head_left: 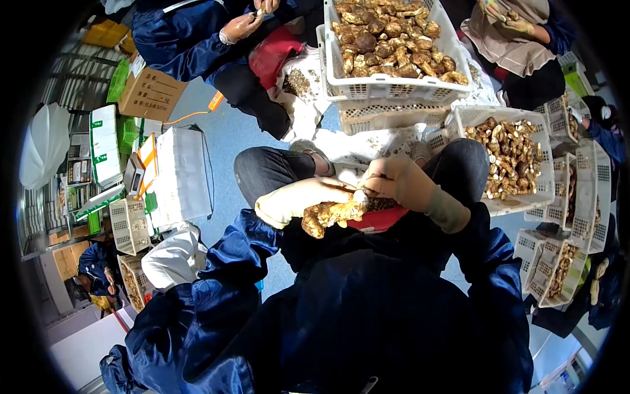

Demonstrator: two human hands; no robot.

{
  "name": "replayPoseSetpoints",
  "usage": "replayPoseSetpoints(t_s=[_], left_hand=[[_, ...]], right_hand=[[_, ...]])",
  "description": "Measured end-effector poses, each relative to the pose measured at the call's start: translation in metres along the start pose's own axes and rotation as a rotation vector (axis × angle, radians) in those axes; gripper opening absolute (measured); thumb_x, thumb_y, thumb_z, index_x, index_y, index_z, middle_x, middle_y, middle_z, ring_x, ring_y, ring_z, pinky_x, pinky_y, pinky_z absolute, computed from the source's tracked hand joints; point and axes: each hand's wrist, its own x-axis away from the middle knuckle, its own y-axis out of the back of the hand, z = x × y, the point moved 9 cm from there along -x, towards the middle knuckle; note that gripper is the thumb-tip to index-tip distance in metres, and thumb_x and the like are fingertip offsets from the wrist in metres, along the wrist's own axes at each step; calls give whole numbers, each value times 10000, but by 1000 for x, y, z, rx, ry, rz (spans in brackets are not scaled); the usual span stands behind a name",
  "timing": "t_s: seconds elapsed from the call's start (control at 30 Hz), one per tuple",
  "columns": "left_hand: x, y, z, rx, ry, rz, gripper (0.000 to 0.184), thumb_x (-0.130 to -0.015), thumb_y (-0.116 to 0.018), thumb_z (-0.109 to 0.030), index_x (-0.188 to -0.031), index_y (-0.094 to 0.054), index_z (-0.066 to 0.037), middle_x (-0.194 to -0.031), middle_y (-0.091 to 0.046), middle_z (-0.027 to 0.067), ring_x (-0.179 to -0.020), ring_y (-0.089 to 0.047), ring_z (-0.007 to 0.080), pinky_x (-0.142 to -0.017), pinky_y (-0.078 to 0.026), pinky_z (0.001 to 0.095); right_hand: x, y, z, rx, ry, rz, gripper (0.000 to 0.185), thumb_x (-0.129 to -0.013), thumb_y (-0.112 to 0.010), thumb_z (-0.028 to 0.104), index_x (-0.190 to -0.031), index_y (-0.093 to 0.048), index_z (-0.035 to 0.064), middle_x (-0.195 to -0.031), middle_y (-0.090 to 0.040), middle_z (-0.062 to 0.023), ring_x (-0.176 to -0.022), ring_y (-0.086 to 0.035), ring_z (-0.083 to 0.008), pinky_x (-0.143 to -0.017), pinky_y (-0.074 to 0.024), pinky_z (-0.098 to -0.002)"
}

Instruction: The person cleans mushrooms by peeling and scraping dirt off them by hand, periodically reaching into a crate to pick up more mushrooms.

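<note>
A brown, knobbly mushroom [326, 215] lies across my lap, its pale stem end pointing right. My gloved left hand [298, 199] is closed around it from above. At the stem end, the bent fingers of my gloved right hand [410, 190] are pinched together and touch or nearly touch the stem. Whatever those fingers hold, if anything, is hidden behind them. Something red [377, 219] shows beneath my hands, between my thighs.
Ahead stands a white crate [399, 84] heaped with mushrooms, on another crate. A second mushroom crate [502, 205] is right of my knee. Two co-workers' gloved hands [241, 28] [508, 20] work opposite. White boxes [180, 177] and a cardboard box [149, 94] are at left.
</note>
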Motion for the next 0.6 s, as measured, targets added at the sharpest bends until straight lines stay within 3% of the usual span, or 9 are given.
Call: replayPoseSetpoints(t_s=[0.07, 0.13, 0.2, 0.27, 0.37, 0.47, 0.5, 0.53, 0.6], left_hand=[[2, -5, -3, -1, 21, 13, 340, -912, -573, -214, -1169, -564, 9, -1021, -653, 78, -860, -641, 157, -732, -529, 255], [10, -12, -11, 16, 26, 42, 320, -913, -570, -218, -1147, -583, 0, -998, -661, 73, -858, -637, 146, -725, -525, 242], [8, -7, -3, -125, -13, 1, 287, -898, -562, -295, -1036, -671, -69, -868, -680, 38, -733, -635, 114, -591, -535, 259], [18, -16, -10, -86, -18, 73, 334, -924, -566, -291, -1126, -621, -30, -948, -660, 26, -768, -598, 65, -645, -488, 200], [0, -14, -10, 214, -188, 210, 358, -948, -520, -271, -1189, -570, -11, -977, -666, 53, -789, -629, 103, -660, -515, 216], [-5, -13, -21, 724, -289, 373, 397, -972, -458, -271, -1247, -507, 11, -1057, -663, 103, -910, -658, 168, -733, -549, 274], [-16, 4, -13, 758, -282, 123, 401, -974, -450, -270, -1276, -484, -8, -1085, -655, 85, -945, -649, 168, -776, -544, 303], [-10, -4, -22, 761, -405, 439, 391, -972, -447, -236, -1305, -471, -33, -1173, -618, 61, -1041, -612, 174, -861, -515, 316], [-16, -12, -21, 783, -528, 585, 397, -981, -423, -299, -1262, -515, -34, -1154, -630, 81, -1009, -624, 204, -866, -509, 345]], right_hand=[[-1, -3, -5, -123, -77, 41, 158, -867, -609, 174, -899, -626, 20, -958, -658, -99, -880, -622, -208, -795, -473, -324], [1, 0, 22, 21, 274, -35, 144, -855, -606, 145, -947, -641, 40, -973, -639, -107, -908, -608, -244, -796, -483, -352], [18, -29, 16, 916, 809, -37, 250, -827, -599, 191, -1062, -598, 108, -1092, -587, -82, -988, -580, -268, -832, -482, -399], [-9, -14, -5, 305, 348, 141, 182, -888, -565, 234, -966, -642, 88, -988, -628, -88, -919, -612, -203, -782, -507, -330], [-11, 14, -5, -189, -12, -160, 127, -873, -582, 100, -888, -665, 5, -843, -676, -75, -783, -620, -136, -728, -503, -280], [-1, 26, 0, -473, -149, -277, 85, -856, -562, 38, -858, -607, -34, -1010, -642, -125, -878, -606, -158, -738, -515, -289], [3, 28, 3, -553, -196, -306, 70, -851, -556, 23, -859, -587, -39, -1070, -627, -145, -906, -601, -165, -740, -521, -297], [2, 26, -1, -493, -102, -317, 60, -846, -559, 14, -852, -582, -41, -1091, -620, -151, -903, -603, -168, -743, -529, -300], [2, 14, 5, -418, 35, -387, 39, -836, -563, -9, -827, -572, -46, -1133, -606, -164, -899, -605, -175, -746, -542, -300]])
